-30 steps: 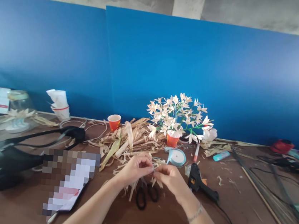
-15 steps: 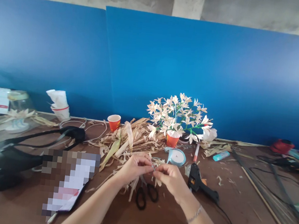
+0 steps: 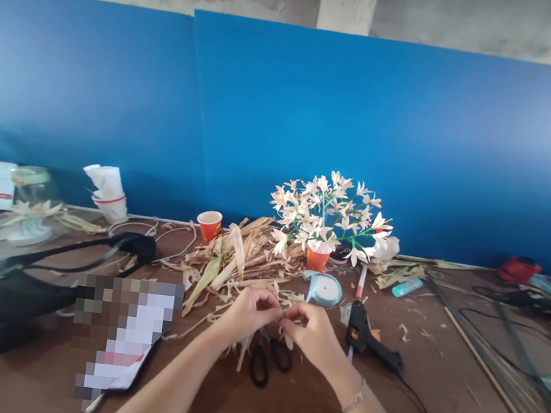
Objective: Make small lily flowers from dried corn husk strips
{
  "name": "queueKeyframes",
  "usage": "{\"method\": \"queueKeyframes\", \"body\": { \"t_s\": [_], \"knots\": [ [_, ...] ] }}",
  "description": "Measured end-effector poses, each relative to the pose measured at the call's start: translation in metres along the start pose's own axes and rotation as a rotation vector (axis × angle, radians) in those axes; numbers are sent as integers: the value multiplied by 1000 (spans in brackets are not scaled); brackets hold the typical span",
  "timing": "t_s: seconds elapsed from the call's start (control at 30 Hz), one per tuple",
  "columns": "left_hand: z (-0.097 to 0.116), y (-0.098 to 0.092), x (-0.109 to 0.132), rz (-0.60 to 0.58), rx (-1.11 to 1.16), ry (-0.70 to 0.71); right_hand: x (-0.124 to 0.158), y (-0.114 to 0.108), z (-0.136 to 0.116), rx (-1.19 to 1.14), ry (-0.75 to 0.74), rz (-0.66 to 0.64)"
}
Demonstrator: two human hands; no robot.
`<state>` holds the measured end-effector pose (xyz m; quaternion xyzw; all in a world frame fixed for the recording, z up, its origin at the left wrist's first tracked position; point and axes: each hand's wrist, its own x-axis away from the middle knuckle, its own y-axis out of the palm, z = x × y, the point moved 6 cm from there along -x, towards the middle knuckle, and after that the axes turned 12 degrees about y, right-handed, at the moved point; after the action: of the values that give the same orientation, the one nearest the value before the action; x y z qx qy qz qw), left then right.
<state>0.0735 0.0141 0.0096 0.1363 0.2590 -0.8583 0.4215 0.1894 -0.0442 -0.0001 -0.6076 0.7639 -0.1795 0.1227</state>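
Near the middle of the table, my left hand and my right hand meet fingertip to fingertip, both pinched. Whatever lies between the fingertips is too small to make out. Black-handled scissors lie just below the hands, their blades partly hidden among pale husk scraps. Behind the hands is a heap of dry husks. A roll of light blue ribbon lies behind my right hand. Further back, white flowers on green stems stand in a red paper cup.
A black glue gun with a cord lies to the right, near thin rods and a light blue tube. At left are a phone, a black strapped object and another red cup. A blue panel stands behind.
Both hands stay together at the same place. The fingers of my right hand have curled slightly more, and its wrist has shifted a little left.
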Motion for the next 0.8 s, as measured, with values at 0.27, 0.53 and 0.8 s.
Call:
{"method": "queueKeyframes", "body": {
  "t_s": [0.27,0.53,0.8],
  "knots": [
    [-5,-4,-1,-15,52,17,5,-6,-14,16,-85,102],
    [1,-6,0,-9,85,-4,-2,7,7,-307,169,-185],
    [0,-5,0,4,129,15,-1,6,5,-393,198,-228]
  ]
}}
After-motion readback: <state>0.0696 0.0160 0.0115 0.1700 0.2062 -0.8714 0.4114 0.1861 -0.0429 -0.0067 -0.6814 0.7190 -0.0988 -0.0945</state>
